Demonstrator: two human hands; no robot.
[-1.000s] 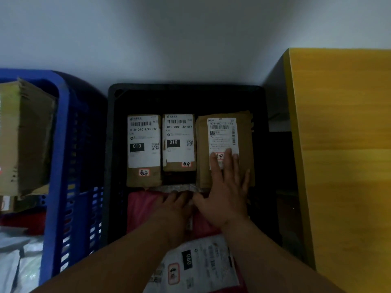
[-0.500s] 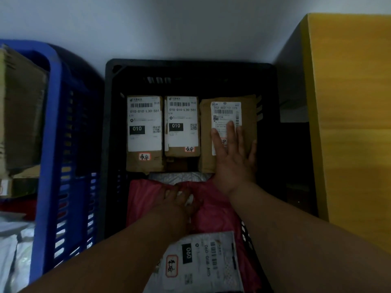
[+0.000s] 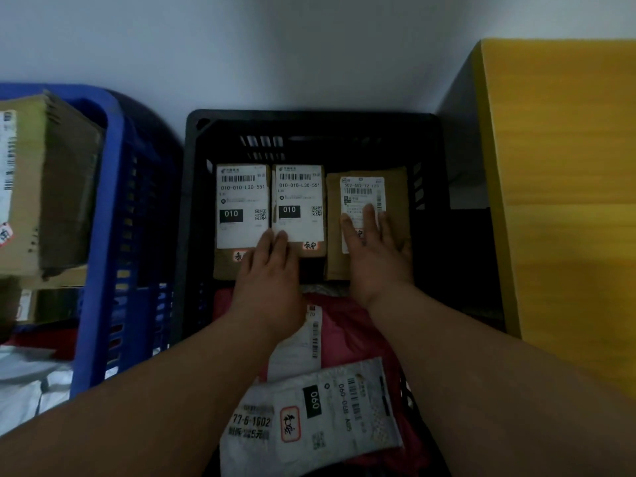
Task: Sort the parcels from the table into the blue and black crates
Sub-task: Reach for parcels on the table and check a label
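Note:
The black crate [image 3: 192,208] holds three brown parcels with white labels in a row at its far end. My left hand [image 3: 270,270] lies flat across the near ends of the left parcel [image 3: 241,201] and the middle parcel [image 3: 299,197]. My right hand [image 3: 373,249] rests flat, fingers apart, on the right parcel [image 3: 399,215]. Nearer to me in the crate lie a pink bag [image 3: 347,335] and a white mailer [image 3: 309,418]. The blue crate [image 3: 103,270] stands at the left with a cardboard box [image 3: 51,187] in it.
A yellow table [image 3: 564,187] stands to the right of the black crate. Both crates sit against a pale wall [image 3: 275,49]. White plastic bags [image 3: 31,383] lie at the bottom left inside the blue crate.
My left hand has moved forward from the pink bag onto the left and middle brown parcels. My right hand stays flat on the right parcel. The view has shifted slightly.

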